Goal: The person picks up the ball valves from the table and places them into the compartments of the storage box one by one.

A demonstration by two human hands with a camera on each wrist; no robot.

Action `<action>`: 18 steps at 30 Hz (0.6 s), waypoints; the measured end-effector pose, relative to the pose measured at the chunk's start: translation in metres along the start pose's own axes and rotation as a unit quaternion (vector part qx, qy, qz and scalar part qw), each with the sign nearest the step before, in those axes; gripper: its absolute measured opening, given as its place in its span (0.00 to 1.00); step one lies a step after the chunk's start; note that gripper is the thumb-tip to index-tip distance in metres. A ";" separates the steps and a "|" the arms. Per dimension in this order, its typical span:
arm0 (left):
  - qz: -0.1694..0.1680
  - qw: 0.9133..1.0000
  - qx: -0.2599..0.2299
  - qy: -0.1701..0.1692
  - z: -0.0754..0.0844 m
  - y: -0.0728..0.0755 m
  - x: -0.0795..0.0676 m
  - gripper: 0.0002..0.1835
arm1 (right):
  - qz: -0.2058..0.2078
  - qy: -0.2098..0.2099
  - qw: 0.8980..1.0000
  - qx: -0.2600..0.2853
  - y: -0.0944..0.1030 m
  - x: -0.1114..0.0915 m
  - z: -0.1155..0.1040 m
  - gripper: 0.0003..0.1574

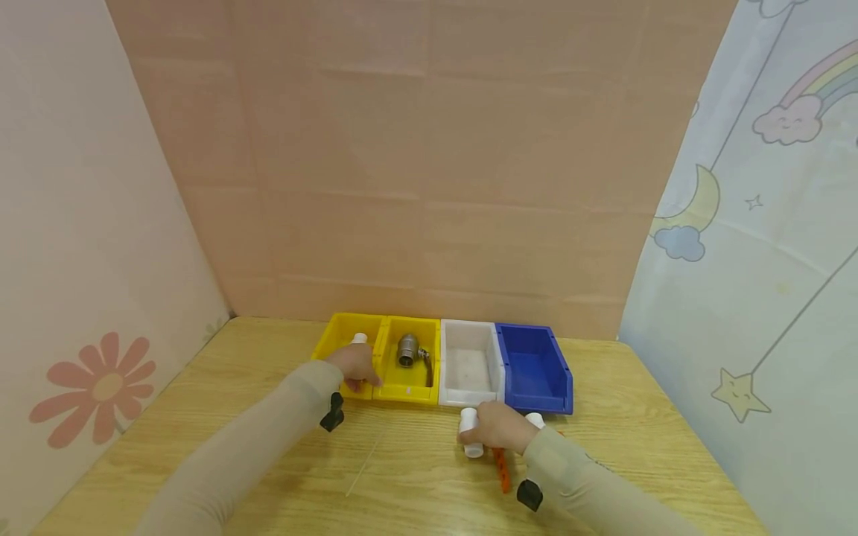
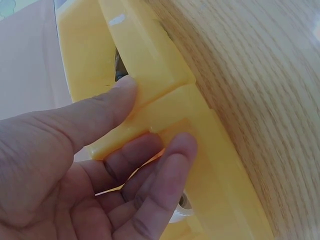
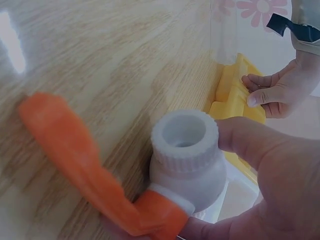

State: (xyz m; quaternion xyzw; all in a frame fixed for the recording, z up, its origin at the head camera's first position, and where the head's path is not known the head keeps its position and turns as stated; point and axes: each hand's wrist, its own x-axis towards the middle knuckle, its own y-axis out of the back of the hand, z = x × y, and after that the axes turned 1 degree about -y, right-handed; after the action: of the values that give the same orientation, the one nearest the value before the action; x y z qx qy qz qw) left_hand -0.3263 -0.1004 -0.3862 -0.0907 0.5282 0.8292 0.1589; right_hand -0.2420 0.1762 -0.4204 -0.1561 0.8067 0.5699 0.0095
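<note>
My right hand (image 1: pixel 504 426) grips a white plastic ball valve (image 3: pixel 187 160) with a long orange lever handle (image 3: pixel 82 155), low over the table before the white bin. One round socket end of the valve faces the camera in the right wrist view. My left hand (image 1: pixel 355 364) reaches into the leftmost yellow bin (image 1: pixel 325 344), with nothing seen between its loosely bent fingers. Its thumb lies by the wall shared with the second yellow bin. A white fitting (image 1: pixel 360 339) sits in the leftmost bin, partly hidden by that hand.
The second yellow bin (image 1: pixel 385 370) holds a metal fitting (image 1: pixel 407 350) and a curved brownish piece (image 1: pixel 427 365). A white bin (image 1: pixel 467 366) and a blue bin (image 1: pixel 532 372) continue the row. Another white piece (image 1: pixel 535 420) shows behind my right wrist. A thin pale stick (image 1: pixel 364 467) lies on the table.
</note>
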 end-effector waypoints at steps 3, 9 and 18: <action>0.001 1.000 0.003 -0.003 0.000 0.000 -0.001 0.18 | -0.001 -0.004 1.000 -0.001 0.000 0.001 0.000 0.23; 0.001 1.000 0.007 -0.002 0.002 0.001 -0.002 0.17 | -0.004 -0.006 1.000 0.010 0.001 0.003 -0.001 0.23; 0.000 1.000 0.007 -0.003 0.002 0.002 -0.003 0.16 | -0.005 0.015 1.000 0.019 0.014 -0.003 -0.006 0.20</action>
State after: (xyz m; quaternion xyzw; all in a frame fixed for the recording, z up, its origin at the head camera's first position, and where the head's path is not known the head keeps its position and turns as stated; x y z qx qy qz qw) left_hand -0.3238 -0.0997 -0.3827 -0.0872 0.5335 0.8258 0.1611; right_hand -0.2416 0.1759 -0.4048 -0.1685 0.8168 0.5518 0.0033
